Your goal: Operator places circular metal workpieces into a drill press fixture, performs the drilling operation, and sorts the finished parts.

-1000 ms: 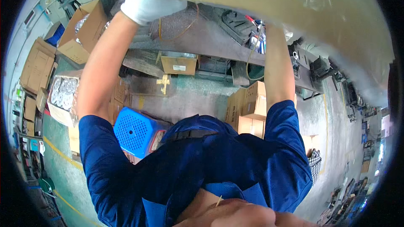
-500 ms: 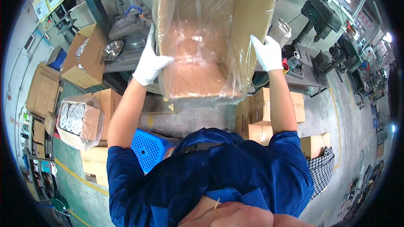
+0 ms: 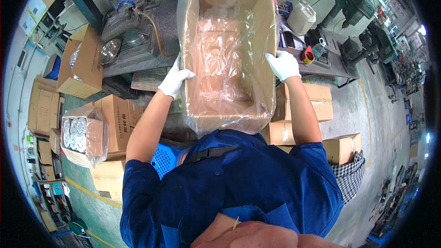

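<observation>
Between my hands is a large cardboard box [image 3: 264, 23], its top open toward me and a clear plastic liner [image 3: 220, 64] folded out over its rim. Brown cardboard shows through the film at the bottom. My left hand [image 3: 175, 79], in a white glove, grips the left side with the thumb over the edge. The white-gloved right hand [image 3: 283, 65] holds the right side in the same way. Fingers of both hands are partly hidden behind the box walls. The near end of the box hangs close to my waist.
At left, a lined carton [image 3: 94, 131] holds round metal parts, and another carton [image 3: 82, 64] stands beside the bench [image 3: 138, 64]. A blue plastic stool [image 3: 164, 160] is by my left side. Cartons [image 3: 317, 103] stand at right. A drill press [image 3: 351, 0] and white jug [image 3: 302, 17] are behind.
The box has come down and nearer to me, tilting so more of its inside shows. Both hands have moved with it, still holding its sides.
</observation>
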A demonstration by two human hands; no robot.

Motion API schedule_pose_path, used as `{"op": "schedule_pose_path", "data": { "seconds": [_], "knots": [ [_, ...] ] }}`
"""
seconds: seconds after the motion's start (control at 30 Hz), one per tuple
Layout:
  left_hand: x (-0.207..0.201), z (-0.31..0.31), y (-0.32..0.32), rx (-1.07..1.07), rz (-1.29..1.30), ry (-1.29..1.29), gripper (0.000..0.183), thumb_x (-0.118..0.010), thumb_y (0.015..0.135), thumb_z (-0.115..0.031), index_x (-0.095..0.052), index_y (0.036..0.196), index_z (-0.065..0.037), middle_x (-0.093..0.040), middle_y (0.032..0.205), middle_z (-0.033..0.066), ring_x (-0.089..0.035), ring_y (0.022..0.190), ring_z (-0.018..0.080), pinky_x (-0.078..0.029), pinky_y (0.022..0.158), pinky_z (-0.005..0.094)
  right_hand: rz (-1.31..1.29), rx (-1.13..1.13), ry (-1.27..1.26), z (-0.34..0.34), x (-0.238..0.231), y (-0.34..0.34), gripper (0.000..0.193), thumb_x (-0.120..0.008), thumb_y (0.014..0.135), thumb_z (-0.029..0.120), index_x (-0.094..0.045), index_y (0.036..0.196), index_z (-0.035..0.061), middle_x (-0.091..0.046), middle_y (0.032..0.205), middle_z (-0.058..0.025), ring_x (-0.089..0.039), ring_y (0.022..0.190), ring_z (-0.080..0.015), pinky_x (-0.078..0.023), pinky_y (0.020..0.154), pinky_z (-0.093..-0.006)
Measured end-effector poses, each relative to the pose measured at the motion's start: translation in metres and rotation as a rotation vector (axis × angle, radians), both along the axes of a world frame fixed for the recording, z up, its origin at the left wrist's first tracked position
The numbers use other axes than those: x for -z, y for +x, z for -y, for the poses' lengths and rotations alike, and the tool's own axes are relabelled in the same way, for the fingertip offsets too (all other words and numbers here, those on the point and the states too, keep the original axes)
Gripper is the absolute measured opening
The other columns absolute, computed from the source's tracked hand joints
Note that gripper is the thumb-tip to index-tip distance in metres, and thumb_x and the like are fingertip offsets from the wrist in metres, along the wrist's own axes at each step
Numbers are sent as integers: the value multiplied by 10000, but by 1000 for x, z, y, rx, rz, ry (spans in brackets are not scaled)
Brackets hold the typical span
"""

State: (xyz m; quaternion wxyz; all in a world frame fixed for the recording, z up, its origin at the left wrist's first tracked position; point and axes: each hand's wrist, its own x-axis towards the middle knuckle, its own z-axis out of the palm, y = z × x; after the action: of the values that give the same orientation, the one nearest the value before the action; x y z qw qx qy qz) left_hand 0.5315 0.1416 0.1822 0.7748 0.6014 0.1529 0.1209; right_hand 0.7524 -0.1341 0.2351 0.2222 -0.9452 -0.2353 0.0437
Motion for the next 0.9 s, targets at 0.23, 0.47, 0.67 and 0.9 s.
{"op": "schedule_pose_path", "data": {
  "seconds": [0.23, 0.47, 0.67, 0.9],
  "knots": [
    [54, -24, 60, -59, -154, -84, 817, -581, 700, -70, -296, 1465, -38, -482, 1349, 101, -461, 1233, 218, -370, 1041, 334, -113, -58, -197, -40, 60, 81, 557, -528, 801, 481, -702, 991, -12, -665, 1017, -261, -636, 1003, -394, -486, 895, -425],
    [113, -70, 136, -88, -285, -215, 756, -611, 721, -84, -358, 1433, -56, -502, 1331, 87, -476, 1219, 225, -382, 1032, 347, -249, -123, -274, -101, 111, 161, 556, -485, 825, 487, -704, 1027, 17, -660, 1084, -232, -628, 1044, -374, -476, 930, -407],
    [144, -107, 181, -248, -380, -302, 645, -627, 748, -138, -458, 1365, -50, -556, 1267, 86, -484, 1203, 216, -388, 1021, 353, -307, -144, -294, -143, 130, 205, 532, -483, 847, 476, -713, 1005, 24, -666, 1080, -220, -633, 1035, -376, -479, 926, -416],
    [155, -159, 204, -328, -377, -24, 624, -649, 744, -208, -510, 1307, 22, -558, 1288, 109, -475, 1219, 222, -343, 1048, 325, -313, -217, -224, -177, 128, 225, 578, -453, 868, 526, -707, 1013, 28, -668, 1041, -234, -638, 1015, -375, -485, 908, -424]
  ]
}}
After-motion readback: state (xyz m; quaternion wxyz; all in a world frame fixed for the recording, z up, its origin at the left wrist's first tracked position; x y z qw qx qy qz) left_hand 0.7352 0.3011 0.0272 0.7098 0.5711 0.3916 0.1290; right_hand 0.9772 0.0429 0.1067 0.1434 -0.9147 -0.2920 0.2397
